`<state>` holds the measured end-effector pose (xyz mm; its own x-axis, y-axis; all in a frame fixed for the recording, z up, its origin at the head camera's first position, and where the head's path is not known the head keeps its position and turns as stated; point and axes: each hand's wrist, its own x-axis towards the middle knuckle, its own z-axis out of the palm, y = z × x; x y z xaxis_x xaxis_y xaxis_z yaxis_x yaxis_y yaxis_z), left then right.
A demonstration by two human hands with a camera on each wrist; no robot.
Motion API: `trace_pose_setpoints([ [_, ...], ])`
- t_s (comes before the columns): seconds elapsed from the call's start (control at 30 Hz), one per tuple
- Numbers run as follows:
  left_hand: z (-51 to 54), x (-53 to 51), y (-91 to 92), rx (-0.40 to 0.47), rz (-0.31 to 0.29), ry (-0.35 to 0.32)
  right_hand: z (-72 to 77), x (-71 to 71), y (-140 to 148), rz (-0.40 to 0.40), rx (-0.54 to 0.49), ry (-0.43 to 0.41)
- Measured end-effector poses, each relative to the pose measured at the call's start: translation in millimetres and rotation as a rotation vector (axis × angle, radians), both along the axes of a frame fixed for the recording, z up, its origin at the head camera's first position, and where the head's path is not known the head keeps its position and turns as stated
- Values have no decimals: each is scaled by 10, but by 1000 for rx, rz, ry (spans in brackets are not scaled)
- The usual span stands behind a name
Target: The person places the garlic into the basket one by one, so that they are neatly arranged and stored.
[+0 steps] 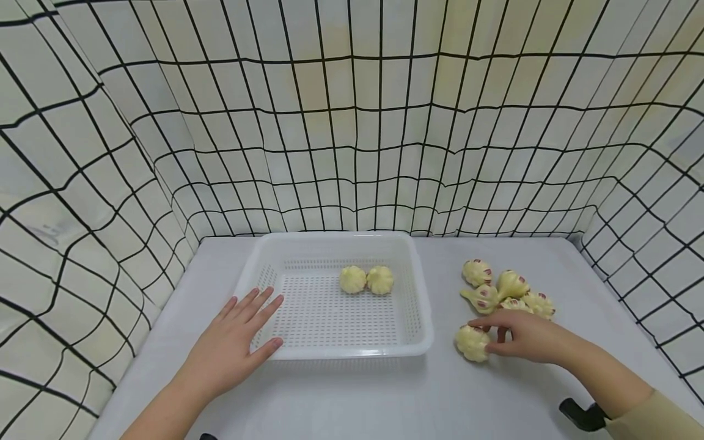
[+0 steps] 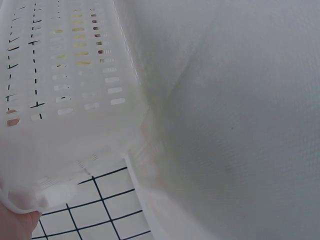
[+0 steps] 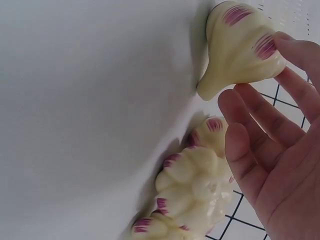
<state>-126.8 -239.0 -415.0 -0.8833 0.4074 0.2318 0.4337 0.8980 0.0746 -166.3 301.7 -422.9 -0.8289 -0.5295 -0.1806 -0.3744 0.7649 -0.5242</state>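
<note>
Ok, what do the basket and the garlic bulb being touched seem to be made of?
White basket: probably moulded plastic, faintly glossy; the regular slots and slightly translucent wall suggest it.
Garlic bulb: looks artificial, perhaps plastic or coated foam, with a smooth satin sheen and purple streaks that appear painted; its core can't be told.

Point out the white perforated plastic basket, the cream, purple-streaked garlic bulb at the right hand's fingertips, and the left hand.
White perforated plastic basket (image 1: 330, 318): head view, on its bare floor.
Cream, purple-streaked garlic bulb (image 3: 239, 50): right wrist view, mid-body.
Left hand (image 1: 228, 345): head view, on its back.
</note>
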Motion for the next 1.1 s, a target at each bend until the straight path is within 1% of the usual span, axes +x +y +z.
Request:
trace_pose_setpoints([
  [0.1, 0, 0, 3, 0, -3, 10, 2, -38, -45, 22, -4, -1],
  [0.23, -7, 3, 7, 3, -9, 29, 22, -58, -102, 27, 16, -6],
  [0.43, -8, 8, 5, 2, -7, 27, 54, -80, -157, 81, 27, 51],
  [0.5, -5, 8, 3, 1, -4, 21, 61, -83, -168, 85, 33, 60],
  [0.63, 5, 6, 4, -3, -1, 5, 63, -74, -192, 55, 52, 67],
  [0.8, 19, 3, 12, 0, 0, -1, 56, -69, -259, 23, 67, 96],
  [0.93, 15, 6, 12, -3, 3, 11, 46, -80, -340, -6, 87, 114],
  [1.1, 10, 13, 15, 1, -9, 36, 41, -95, -440, -85, 114, 85],
])
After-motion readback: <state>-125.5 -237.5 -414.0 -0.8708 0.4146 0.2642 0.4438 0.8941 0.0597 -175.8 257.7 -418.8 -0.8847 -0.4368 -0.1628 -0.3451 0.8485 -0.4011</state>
